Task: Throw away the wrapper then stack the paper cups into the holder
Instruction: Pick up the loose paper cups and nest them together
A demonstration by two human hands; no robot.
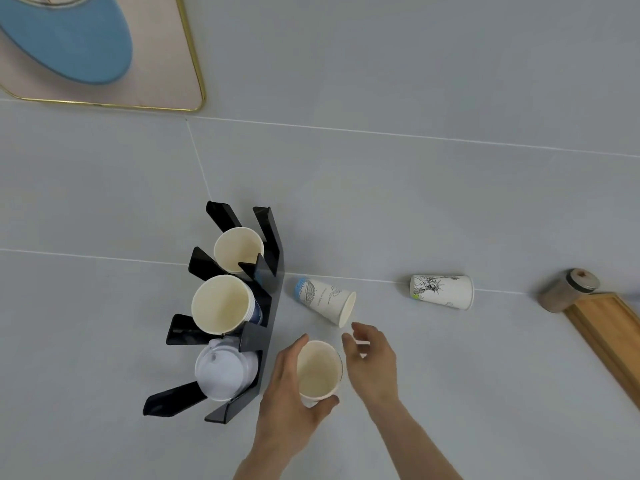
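Observation:
A black cup holder (268,299) stands on the grey surface with three compartments. The far one holds a paper cup (238,250), the middle one a stack of cups (221,304), the near one white lids (225,370). My left hand (289,407) grips an upright paper cup (318,370) just right of the holder. My right hand (372,362) hovers open beside that cup, fingers apart. Two printed paper cups lie on their sides: one (325,303) just beyond my right hand, another (441,291) farther right. No wrapper is visible.
A wooden tray (609,334) lies at the right edge with a brown lidded jar (568,289) at its far end. A gold-rimmed pink board with a blue shape (104,64) sits at the far left.

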